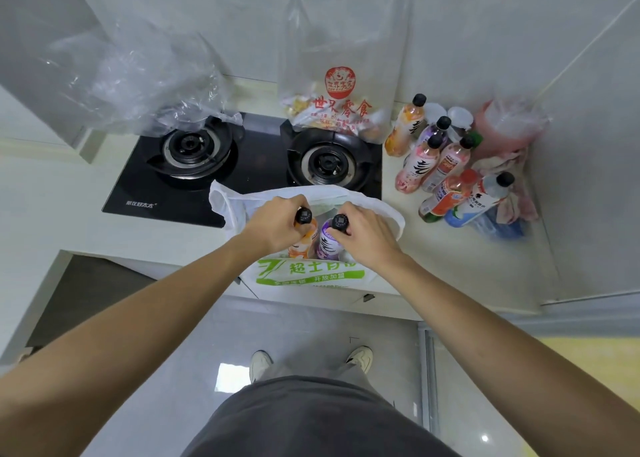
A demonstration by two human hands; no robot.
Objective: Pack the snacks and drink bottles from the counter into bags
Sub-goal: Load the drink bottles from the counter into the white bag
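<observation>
Far left, one crumpled clear plastic bag [138, 76] hangs over the back of the stove [242, 166], above the left of its two burners [188, 150]. Behind the right burner [325, 164] one tall clear bag with red print [341, 86] stands upright against the wall, with snack packets [301, 108] showing through its bottom; I cannot count them.

At the front counter [86, 214] edge one white bag with green print [311, 273] stands open, its mouth spread beneath my hands. My left hand [277, 226] has its fingers curled round the neck of one orange bottle [302, 238], just under its black cap. My right hand [363, 233] grips the neck of one purple bottle [329, 242] the same way. Both bottles stand upright, side by side, lowered into the white bag's mouth with caps above the rim.

To the right, on the counter corner, I count seven bottles more, crowded together: one orange bottle at the back [405, 127], one purple-labelled bottle [437, 130], two pink bottles [420, 166] side by side, one red-capped bottle [446, 197], one white-labelled bottle with a black cap [485, 198] leaning nearest me, and a green-capped one mostly hidden. Two white lids [459, 115] show behind them. Beside them stands one pink container wrapped in clear plastic [509, 124], with one pinkish cloth [512, 186] bunched below it.
</observation>
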